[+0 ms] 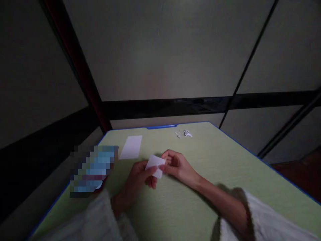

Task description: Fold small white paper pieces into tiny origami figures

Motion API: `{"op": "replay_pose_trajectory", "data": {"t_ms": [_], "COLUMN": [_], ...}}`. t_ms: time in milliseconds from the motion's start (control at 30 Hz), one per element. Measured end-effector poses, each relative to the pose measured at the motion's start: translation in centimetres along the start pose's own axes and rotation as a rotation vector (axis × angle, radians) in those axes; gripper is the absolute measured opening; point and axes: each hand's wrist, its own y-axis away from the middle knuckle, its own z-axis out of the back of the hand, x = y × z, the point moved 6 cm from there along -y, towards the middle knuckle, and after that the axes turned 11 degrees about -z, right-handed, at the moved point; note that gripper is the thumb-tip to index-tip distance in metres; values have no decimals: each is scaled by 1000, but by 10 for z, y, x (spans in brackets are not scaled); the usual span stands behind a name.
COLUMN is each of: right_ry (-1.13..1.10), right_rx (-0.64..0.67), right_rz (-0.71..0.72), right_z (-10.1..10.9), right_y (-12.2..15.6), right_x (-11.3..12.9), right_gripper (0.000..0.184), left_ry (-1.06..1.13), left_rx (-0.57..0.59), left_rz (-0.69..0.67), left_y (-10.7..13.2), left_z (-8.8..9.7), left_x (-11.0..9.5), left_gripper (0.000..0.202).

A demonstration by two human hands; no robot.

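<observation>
Left hand (137, 173) and right hand (181, 168) pinch 1 small folded paper (153, 161) between them (fold lines show), which could crease askew if either grip shifts.

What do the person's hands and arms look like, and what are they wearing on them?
The left hand and right hand are bare, with no gloves. Both the left sleeve and right sleeve look loose and whitish. The right one has a bumpy-looking edge and leaves much of the forearm uncovered.
</observation>
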Motion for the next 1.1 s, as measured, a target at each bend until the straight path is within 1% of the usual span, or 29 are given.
{"op": "replay_pose_trajectory", "data": {"t_ms": [133, 267, 400, 567, 667, 800, 933, 1100], "right_ry": [-75, -122, -128, -91, -90, -94, -46, 60], "right_rx": [-30, -65, -44, 37, 56, 89, 155, 228], "right_rz": [26, -5, -39, -7, 33, 76, 59, -17], "right_z": [5, 7, 5, 2, 1, 0, -2, -1], "right_y": [0, 0, 1, 1, 2, 3, 5, 7], "right_x": [6, 3, 3, 8, 9, 12, 12, 10], "right_gripper": [27, 31, 30, 33, 35, 29, 18, 13], "left_ry": [-33, -63, -22, 126, 194, 246, 245, 189], "left_rx": [-38, -113, -142, -135, -131, -104, -51, -29], "left_rz": [-21, -100, -103, -45, -6, 10, 14, 6], "left_y": [3, 3, 2, 2, 1, 0, 0, 1], "left_z": [-1, 2, 4, 4, 3, 0, -3, -2], "left_x": [-8, -17, -15, -10, -8, -7, -6, -3], "left_gripper": [15, 16, 18, 16, 13, 11, 12, 12]}}
